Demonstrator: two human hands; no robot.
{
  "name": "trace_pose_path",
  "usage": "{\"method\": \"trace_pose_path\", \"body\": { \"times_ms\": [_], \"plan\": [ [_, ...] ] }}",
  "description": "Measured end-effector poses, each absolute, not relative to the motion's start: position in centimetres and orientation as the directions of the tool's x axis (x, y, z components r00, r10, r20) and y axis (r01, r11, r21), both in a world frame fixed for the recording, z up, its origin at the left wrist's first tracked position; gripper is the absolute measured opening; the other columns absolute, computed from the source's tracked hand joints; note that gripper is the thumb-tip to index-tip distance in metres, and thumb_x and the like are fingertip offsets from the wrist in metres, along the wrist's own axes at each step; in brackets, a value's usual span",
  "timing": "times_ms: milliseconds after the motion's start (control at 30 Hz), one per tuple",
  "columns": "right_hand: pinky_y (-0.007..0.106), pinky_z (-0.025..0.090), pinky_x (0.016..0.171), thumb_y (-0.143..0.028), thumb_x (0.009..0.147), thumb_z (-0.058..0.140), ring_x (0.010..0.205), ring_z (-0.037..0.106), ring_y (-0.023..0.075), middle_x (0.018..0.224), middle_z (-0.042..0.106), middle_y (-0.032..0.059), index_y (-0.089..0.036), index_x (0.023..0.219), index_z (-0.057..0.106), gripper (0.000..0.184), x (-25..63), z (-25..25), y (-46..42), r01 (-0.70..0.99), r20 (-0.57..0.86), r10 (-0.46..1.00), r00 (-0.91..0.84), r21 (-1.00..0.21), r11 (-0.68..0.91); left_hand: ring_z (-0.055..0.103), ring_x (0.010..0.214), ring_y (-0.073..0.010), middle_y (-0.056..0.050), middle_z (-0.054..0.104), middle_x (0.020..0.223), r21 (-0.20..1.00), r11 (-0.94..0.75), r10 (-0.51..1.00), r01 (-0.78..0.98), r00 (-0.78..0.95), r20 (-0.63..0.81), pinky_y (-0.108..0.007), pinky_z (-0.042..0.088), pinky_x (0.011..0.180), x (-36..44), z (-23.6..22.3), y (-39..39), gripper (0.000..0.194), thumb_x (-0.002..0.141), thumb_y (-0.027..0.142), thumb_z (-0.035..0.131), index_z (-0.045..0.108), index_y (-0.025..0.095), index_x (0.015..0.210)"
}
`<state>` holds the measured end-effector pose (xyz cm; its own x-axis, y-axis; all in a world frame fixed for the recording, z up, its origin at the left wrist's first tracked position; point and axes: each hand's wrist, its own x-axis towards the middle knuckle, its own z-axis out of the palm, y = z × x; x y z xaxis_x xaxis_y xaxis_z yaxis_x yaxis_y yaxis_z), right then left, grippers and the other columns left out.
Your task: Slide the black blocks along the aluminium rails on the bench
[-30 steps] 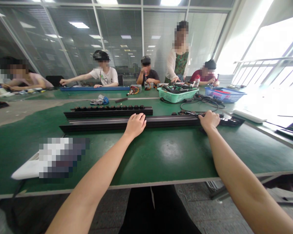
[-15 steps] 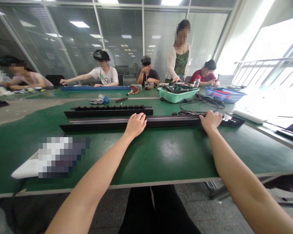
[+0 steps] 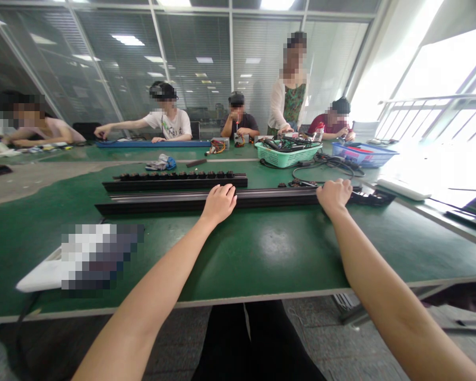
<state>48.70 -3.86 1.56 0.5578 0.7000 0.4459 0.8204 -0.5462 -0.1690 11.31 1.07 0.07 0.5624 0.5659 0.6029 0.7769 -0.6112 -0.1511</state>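
A long black metal rail (image 3: pixel 166 205) with a silvery strip along its top lies across the table in front of me. My left hand (image 3: pixel 220 202) is closed over the middle of it, fingers curled over the far side. Farther right, my right hand (image 3: pixel 335 194) bends its fingers around the rail near its right end; the fingertips are partly hidden. Right of that hand, the end of the rail holds dark parts (image 3: pixel 375 197). Behind the rail sits a shorter black rail (image 3: pixel 174 183) with a row of small round black pieces (image 3: pixel 178 175). Several loose black pieces (image 3: pixel 297 183) lie beside my right hand.
On the green table (image 3: pixel 238 254) are a teal basket of cables (image 3: pixel 287 156), a blue basket (image 3: pixel 367 154), grey-blue gloves (image 3: pixel 161 162) and a white device (image 3: pixel 404 189). A blurred white-and-dark object (image 3: pixel 43 272) lies near left. Several people work along the far side.
My right hand has slid a little to the left along the rail. My left hand stays at the same place on the rail.
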Motion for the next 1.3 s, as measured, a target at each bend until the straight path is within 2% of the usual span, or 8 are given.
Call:
{"method": "trace_pose_path", "body": {
  "times_ms": [167,333,467,667,767,933,1100,1300],
  "plan": [
    [0.054,0.038,0.104,-0.020,0.092,0.048,0.129,0.044,0.0426,0.132,0.055,0.0341,0.004,0.129,0.068,0.048,47.8,1.1,-3.2,0.802,0.384,0.714,0.586,-0.148,-0.578,0.064,0.128,-0.0296,-0.016,0.065,0.144,-0.155,-0.610,0.564,0.777,0.563,0.604,-0.048,0.041,0.121,11.3,0.0,1.2,0.044,0.106,0.029,0.040,0.066,0.013,0.138],
    [0.054,0.039,0.104,-0.018,0.091,0.050,0.131,0.043,0.0426,0.135,0.052,0.0352,0.007,0.140,0.058,0.056,48.2,0.5,-2.8,0.777,0.373,0.688,0.622,-0.191,-0.600,0.065,0.128,-0.0301,-0.017,0.065,0.144,-0.165,-0.607,0.560,0.777,0.566,0.605,-0.049,0.041,0.121,11.3,0.0,1.2,0.044,0.107,0.028,0.039,0.066,0.011,0.138],
    [0.055,0.039,0.102,-0.020,0.094,0.046,0.128,0.043,0.0426,0.130,0.053,0.0338,0.004,0.131,0.065,0.049,49.4,0.4,-2.9,0.762,0.418,0.646,0.639,-0.232,-0.605,0.065,0.128,-0.0296,-0.016,0.065,0.144,-0.155,-0.611,0.564,0.776,0.564,0.603,-0.048,0.041,0.122,11.3,0.0,1.1,0.044,0.107,0.028,0.040,0.066,0.013,0.138],
    [0.053,0.037,0.101,-0.023,0.100,0.039,0.124,0.043,0.0409,0.127,0.054,0.0281,-0.008,0.111,0.076,0.042,50.3,0.5,-3.4,0.758,0.478,0.593,0.648,-0.325,-0.566,0.065,0.128,-0.0295,-0.016,0.065,0.144,-0.137,-0.615,0.565,0.776,0.556,0.609,-0.049,0.041,0.122,11.3,0.1,1.1,0.043,0.106,0.028,0.040,0.066,0.015,0.138],
    [0.051,0.037,0.100,-0.020,0.099,0.038,0.122,0.045,0.0383,0.131,0.053,0.0261,-0.010,0.116,0.075,0.042,50.6,0.6,-3.7,0.737,0.479,0.564,0.673,-0.361,-0.572,0.065,0.128,-0.0293,-0.015,0.066,0.143,-0.139,-0.618,0.563,0.774,0.558,0.610,-0.049,0.041,0.121,11.3,0.0,1.1,0.043,0.106,0.028,0.041,0.066,0.015,0.138],
    [0.049,0.039,0.098,-0.021,0.099,0.041,0.116,0.053,0.0345,0.129,0.059,0.0260,-0.013,0.126,0.070,0.041,51.4,0.6,-3.7,0.712,0.426,0.572,0.700,-0.356,-0.606,0.065,0.128,-0.0296,-0.016,0.065,0.144,-0.143,-0.612,0.569,0.777,0.560,0.602,-0.048,0.041,0.122,11.3,0.1,1.1,0.044,0.107,0.028,0.040,0.066,0.013,0.138],
    [0.048,0.039,0.099,-0.021,0.098,0.046,0.113,0.059,0.0329,0.121,0.066,0.0218,-0.015,0.124,0.069,0.035,52.4,0.3,-3.4,0.723,0.418,0.593,0.688,-0.333,-0.605,0.066,0.127,-0.0289,-0.015,0.066,0.143,-0.134,-0.613,0.568,0.778,0.553,0.610,-0.049,0.041,0.121,11.3,0.0,1.1,0.043,0.105,0.028,0.042,0.066,0.016,0.138],
    [0.045,0.036,0.097,-0.021,0.098,0.046,0.115,0.058,0.0313,0.123,0.067,0.0213,-0.015,0.122,0.067,0.033,52.5,0.6,-3.8,0.716,0.405,0.591,0.698,-0.361,-0.598,0.066,0.126,-0.0290,-0.015,0.066,0.143,-0.141,-0.613,0.565,0.778,0.555,0.611,-0.049,0.042,0.121,11.3,0.1,1.1,0.043,0.106,0.028,0.041,0.066,0.016,0.138]
  ]
}}
